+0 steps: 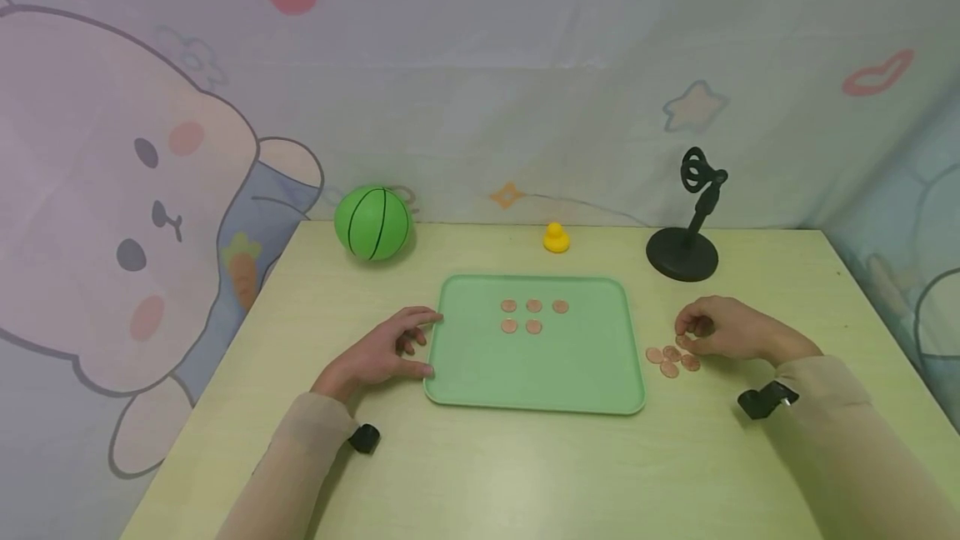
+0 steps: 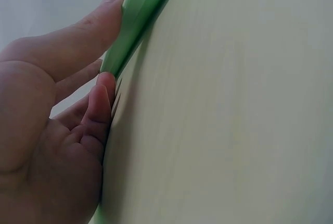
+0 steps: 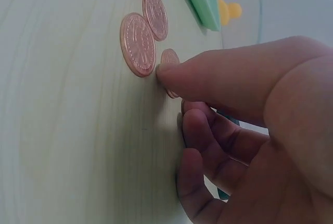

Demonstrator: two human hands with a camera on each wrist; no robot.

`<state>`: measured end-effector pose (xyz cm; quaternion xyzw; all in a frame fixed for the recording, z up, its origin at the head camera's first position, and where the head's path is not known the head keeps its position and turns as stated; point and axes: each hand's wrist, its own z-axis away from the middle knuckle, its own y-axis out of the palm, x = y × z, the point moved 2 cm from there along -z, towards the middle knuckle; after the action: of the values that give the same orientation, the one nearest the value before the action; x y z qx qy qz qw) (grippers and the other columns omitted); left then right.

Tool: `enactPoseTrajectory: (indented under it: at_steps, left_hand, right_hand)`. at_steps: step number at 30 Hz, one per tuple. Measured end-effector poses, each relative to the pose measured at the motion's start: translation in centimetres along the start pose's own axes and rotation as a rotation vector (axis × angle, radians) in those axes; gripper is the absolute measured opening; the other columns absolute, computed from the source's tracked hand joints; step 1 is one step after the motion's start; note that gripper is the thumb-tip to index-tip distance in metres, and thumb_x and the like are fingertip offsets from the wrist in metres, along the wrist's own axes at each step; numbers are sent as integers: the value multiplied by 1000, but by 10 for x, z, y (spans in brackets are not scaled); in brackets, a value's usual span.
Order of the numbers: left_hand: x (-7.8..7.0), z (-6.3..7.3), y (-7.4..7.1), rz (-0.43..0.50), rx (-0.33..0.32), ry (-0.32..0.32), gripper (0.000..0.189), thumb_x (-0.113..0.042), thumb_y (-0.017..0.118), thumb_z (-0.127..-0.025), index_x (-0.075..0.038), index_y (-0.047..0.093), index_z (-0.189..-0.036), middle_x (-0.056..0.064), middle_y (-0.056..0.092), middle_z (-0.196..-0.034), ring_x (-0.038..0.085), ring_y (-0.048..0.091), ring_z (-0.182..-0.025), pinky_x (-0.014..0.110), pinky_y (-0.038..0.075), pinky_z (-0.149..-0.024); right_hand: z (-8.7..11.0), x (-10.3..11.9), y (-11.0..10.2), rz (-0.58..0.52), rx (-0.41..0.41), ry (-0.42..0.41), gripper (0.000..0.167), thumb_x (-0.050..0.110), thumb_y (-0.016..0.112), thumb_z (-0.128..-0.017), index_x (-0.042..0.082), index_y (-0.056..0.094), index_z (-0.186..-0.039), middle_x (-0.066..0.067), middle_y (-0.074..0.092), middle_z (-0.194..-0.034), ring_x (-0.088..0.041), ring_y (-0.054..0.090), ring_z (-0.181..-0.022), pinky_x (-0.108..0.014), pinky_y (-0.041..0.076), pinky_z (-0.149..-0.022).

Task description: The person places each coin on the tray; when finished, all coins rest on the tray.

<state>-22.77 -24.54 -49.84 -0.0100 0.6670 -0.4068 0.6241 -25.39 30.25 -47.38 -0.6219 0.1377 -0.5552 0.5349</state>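
Observation:
A light green tray [image 1: 480, 373] lies on the table with several copper coins [image 1: 533, 327] in two rows on it. My left hand [image 1: 382, 351] rests against the tray's left rim, thumb and forefinger spread along it, the other fingers loosely curled; in the left wrist view the thumb touches the green rim [image 2: 136, 18]. Beyond the tray's right side my right hand [image 1: 731, 330] reaches down to a small group of loose coins [image 1: 669, 369]. Its thumb is on one coin [image 3: 170, 57], pinching it by the edge; the forefinger is mostly hidden behind the thumb.
Along the back of the table stand a green ball [image 1: 372, 223], a small yellow rubber duck [image 1: 556, 238] and a black stand [image 1: 682, 255] with a round base. A printed cloth [image 1: 480, 107] hangs behind the table. Each wrist wears a small black camera.

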Motion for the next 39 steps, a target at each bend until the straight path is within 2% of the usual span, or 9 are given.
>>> enactPoseTrajectory:
  at_steps: [7, 15, 21, 27, 33, 39]
  left_hand:
    - [0, 1, 1, 6, 1, 1, 84, -19, 89, -86, -16, 47, -158, 7, 39, -159, 24, 53, -111, 33, 48, -96]
    - [-1, 2, 1, 10, -1, 7, 83, -18, 90, -86, -14, 48, -158, 8, 38, -160, 24, 53, -111, 33, 48, -95]
    - [0, 2, 1, 4, -5, 5, 83, -18, 89, -86, -14, 47, -158, 8, 38, -160, 23, 53, -112, 33, 48, -95]
    - [2, 2, 1, 2, -3, 8, 83, -19, 89, -87, -13, 47, -158, 10, 38, -159, 24, 53, -112, 32, 48, -95]
    - [1, 2, 0, 3, -4, 4, 83, -19, 89, -87, -14, 47, -159, 9, 38, -159, 23, 53, -111, 32, 48, -95]
    - [1, 1, 1, 10, 1, -3, 84, -19, 89, -86, -16, 47, -159, 6, 38, -159, 24, 53, -112, 32, 48, -96]
  right_hand:
    - [4, 4, 1, 15, -37, 26, 15, 19, 81, -92, 10, 71, -98, 4, 64, -92, -15, 55, -87, -32, 48, -77]
    - [8, 9, 2, 54, -79, 6, 12, 11, 80, -91, 12, 68, -93, 5, 62, -85, -12, 55, -80, -30, 48, -73]
    - [7, 12, 1, 30, -99, 6, 14, 9, 80, -90, 13, 67, -91, 6, 61, -79, -12, 55, -75, -28, 46, -68]
    - [6, 12, 1, -12, -125, 15, 14, 6, 83, -87, 12, 71, -91, 5, 63, -80, -13, 57, -75, -26, 48, -68]
    - [4, 9, 0, -1, -170, -6, 18, -1, 80, -85, 15, 73, -89, 6, 66, -83, -11, 60, -78, -25, 53, -72]
    - [4, 10, -1, 1, -163, -9, 15, 1, 82, -86, 11, 78, -96, 3, 73, -90, -13, 65, -83, -29, 55, -75]
